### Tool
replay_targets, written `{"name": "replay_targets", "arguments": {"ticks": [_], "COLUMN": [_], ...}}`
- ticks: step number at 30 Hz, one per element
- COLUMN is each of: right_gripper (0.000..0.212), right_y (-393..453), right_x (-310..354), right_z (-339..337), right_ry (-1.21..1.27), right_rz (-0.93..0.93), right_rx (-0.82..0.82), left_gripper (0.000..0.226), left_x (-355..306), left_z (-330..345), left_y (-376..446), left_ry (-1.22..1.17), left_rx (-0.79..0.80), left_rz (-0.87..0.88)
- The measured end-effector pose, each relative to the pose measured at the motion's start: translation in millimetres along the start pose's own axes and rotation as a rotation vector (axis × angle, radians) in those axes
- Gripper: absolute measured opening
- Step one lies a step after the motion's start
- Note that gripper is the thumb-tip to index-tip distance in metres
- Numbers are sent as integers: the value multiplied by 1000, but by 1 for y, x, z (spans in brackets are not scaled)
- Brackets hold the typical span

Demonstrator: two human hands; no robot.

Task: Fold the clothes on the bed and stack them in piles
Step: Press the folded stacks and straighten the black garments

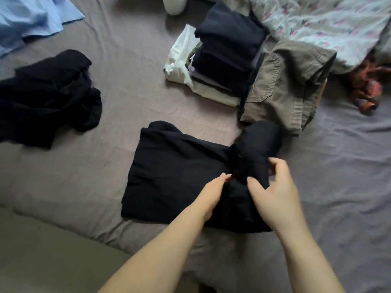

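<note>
- Black garment (175, 174) lies flat on bed (127, 98); most of it left of the fingers.
- Left hand (211, 193) fingers curl into its bunched middle; right hand (275, 193) pinches the same fold.
- Folded pile (224, 51) beyond fingers, khaki trousers (283, 85) beside it.

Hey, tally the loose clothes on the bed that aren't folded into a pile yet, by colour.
Black: 2, the garment being folded and the crumpled heap
Light blue: 1, the shirt
Red patterned: 1, the bunched cloth
Total: 4
</note>
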State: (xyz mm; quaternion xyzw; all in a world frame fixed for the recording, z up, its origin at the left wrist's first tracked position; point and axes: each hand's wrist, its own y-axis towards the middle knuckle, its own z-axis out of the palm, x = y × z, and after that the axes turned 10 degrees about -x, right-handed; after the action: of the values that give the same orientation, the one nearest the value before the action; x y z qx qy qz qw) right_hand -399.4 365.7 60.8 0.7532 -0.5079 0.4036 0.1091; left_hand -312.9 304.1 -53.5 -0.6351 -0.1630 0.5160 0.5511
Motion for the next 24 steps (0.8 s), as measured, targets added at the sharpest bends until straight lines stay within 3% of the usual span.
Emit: {"name": "replay_targets", "arguments": {"ticks": [3,5,7,8,11,14,17,19,24], "right_gripper": [45,53,58,57,45,55,75,81,80], "right_y": [-26,-38,-43,-43,-34,-15,8,16,21], "right_x": [20,16,4,-3,-21,-42,-72,-88,-101], "right_z": [72,116,146,151,139,112,93,86,61], "right_ry": [-120,-217,-316,-357,-385,-297,-101,45,68], "right_rz": [-34,28,106,112,70,198,506,643,610], "right_rx": [91,273,438,440,148,-136,-125,-48,-109], "left_gripper": [40,50,56,58,69,97,109,104,75], "left_x": [0,0,-1,-3,-3,-3,4,9,14], "left_z": [-76,-119,-146,-152,-152,-133,-114,-97,-39], "left_y": [-1,0,1,0,6,14,19,17,10], "left_ry": [-178,-245,-123,-60,76,107,99,146,113], "left_rx": [-93,-176,-260,-284,-281,-258,-206,-140,1], "left_rz": [-42,-64,-50,-37,14,9,15,60,124]}}
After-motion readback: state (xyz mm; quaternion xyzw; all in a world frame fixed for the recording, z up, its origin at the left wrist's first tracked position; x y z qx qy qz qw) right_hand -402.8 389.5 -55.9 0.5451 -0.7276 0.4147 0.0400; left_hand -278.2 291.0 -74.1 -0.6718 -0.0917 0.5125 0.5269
